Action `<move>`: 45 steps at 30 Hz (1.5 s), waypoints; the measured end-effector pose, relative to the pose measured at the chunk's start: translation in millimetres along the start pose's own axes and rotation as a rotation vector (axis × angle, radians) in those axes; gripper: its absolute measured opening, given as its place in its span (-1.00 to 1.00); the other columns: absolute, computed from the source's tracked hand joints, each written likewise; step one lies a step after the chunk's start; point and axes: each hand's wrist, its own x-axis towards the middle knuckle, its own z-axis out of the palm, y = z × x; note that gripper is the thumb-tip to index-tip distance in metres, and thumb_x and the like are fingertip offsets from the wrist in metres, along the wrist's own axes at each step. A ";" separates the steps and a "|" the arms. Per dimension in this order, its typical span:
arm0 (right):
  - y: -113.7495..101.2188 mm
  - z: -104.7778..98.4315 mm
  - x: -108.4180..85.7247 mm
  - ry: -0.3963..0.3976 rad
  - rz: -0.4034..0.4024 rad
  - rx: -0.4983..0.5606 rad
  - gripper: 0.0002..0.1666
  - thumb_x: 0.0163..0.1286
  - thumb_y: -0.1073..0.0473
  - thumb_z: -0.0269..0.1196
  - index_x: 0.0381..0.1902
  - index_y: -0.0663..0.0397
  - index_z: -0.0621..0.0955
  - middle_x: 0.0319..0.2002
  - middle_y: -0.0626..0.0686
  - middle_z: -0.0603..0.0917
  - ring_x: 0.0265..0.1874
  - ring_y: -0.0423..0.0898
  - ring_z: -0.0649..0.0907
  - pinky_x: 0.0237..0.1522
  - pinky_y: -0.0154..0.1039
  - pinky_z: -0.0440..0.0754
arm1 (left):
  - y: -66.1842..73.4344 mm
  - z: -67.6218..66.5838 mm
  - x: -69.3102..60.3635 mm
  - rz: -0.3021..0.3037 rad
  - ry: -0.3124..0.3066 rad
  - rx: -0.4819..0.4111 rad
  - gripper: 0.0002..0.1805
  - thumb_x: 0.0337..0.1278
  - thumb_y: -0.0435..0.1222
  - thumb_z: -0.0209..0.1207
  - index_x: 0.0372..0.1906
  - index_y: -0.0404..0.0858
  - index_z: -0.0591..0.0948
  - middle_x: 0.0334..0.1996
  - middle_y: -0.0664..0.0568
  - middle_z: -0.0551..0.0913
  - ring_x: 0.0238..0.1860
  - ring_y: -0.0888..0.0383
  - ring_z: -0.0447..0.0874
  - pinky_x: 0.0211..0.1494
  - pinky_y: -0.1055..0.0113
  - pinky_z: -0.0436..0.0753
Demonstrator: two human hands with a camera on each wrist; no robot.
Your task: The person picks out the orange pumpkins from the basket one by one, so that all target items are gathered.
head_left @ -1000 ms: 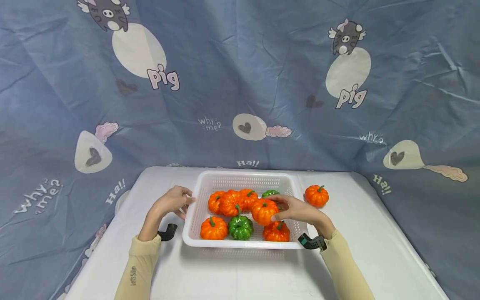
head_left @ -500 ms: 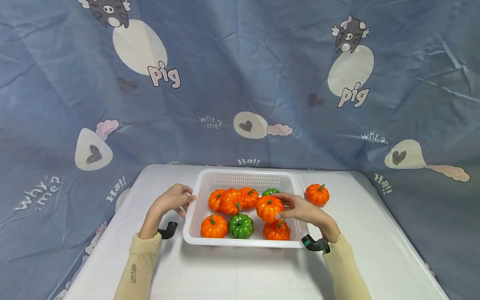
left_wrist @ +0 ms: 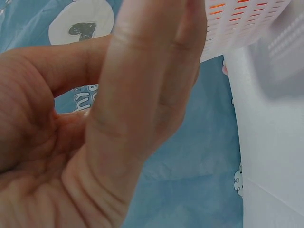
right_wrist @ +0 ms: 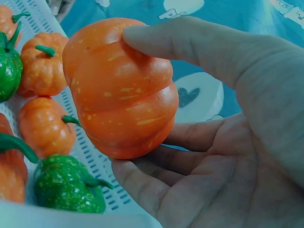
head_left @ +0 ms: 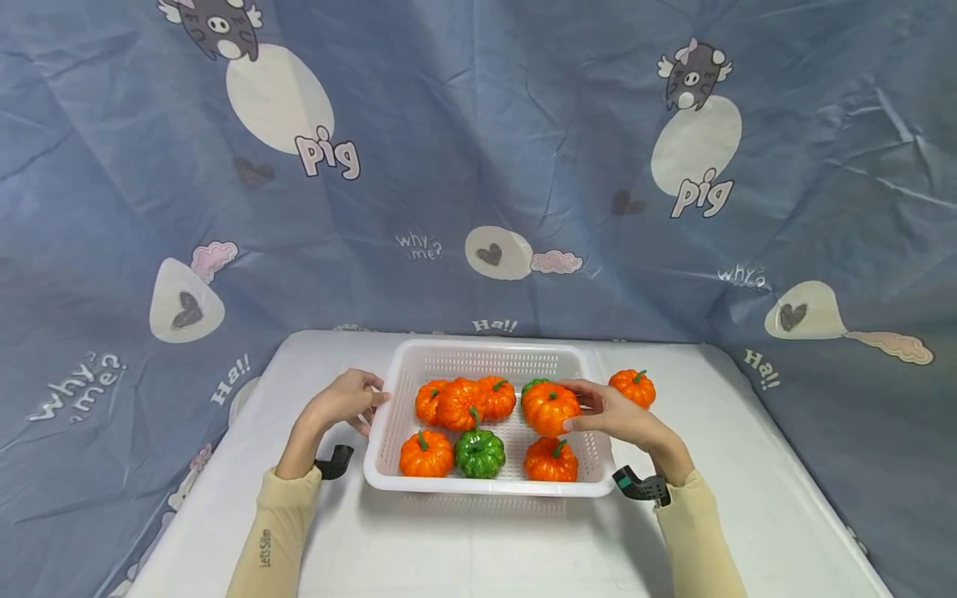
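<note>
In the head view my right hand [head_left: 616, 413] pinches an orange pumpkin [head_left: 551, 409] over the right part of the white basket [head_left: 489, 487]. The right wrist view shows the thumb on one side of this pumpkin [right_wrist: 121, 90] and fingertips on the other. My left hand [head_left: 347, 400] is at the basket's left rim, fingertips at the edge; its fingers are loosely bent. Inside the basket lie several orange pumpkins [head_left: 426, 454] and a green one [head_left: 480, 453] near the front. Another green one [head_left: 532, 385] is partly hidden behind the held pumpkin.
A single orange pumpkin [head_left: 632, 388] stands on the white table [head_left: 748, 465], right of the basket and behind my right hand. A blue printed cloth [head_left: 478, 166] hangs behind and beside the table.
My right hand has moved right and slightly back with the held pumpkin, uncovering more of the orange pumpkin at the front right. The left hand has stayed at the rim.
</note>
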 end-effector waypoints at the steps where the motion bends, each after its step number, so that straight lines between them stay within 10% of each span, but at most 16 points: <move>1: -0.1 -1.1 -0.9 0.003 0.001 0.002 -0.20 0.24 0.12 0.36 0.39 0.05 0.32 0.31 0.15 0.44 0.31 0.14 0.43 0.29 -0.05 0.51 | -0.1 0.2 0.1 -0.005 0.003 -0.006 -0.55 0.31 -0.34 0.09 0.19 -0.56 0.40 -0.41 -0.21 0.65 -0.52 0.10 0.69 -0.49 0.19 0.75; 36: 49.5 -88.7 -62.6 0.475 -0.067 0.161 -0.22 0.39 0.24 0.21 0.44 0.34 0.15 0.07 -0.24 0.50 0.02 -0.39 0.54 0.03 -0.61 0.50 | 0.8 0.0 -1.1 0.001 0.004 0.003 -0.53 0.32 -0.35 0.09 0.21 -0.58 0.38 -0.39 -0.22 0.64 -0.52 0.09 0.69 -0.50 0.20 0.75; 45: 62.8 -100.2 -77.9 0.626 0.066 0.176 -0.08 0.37 0.13 0.25 0.50 0.29 0.04 0.01 -0.31 0.42 -0.02 -0.48 0.48 -0.06 -0.67 0.40 | -1.4 0.2 2.0 -0.006 0.010 0.003 -0.53 0.31 -0.35 0.09 0.20 -0.56 0.39 -0.39 -0.20 0.63 -0.53 0.12 0.68 -0.50 0.21 0.75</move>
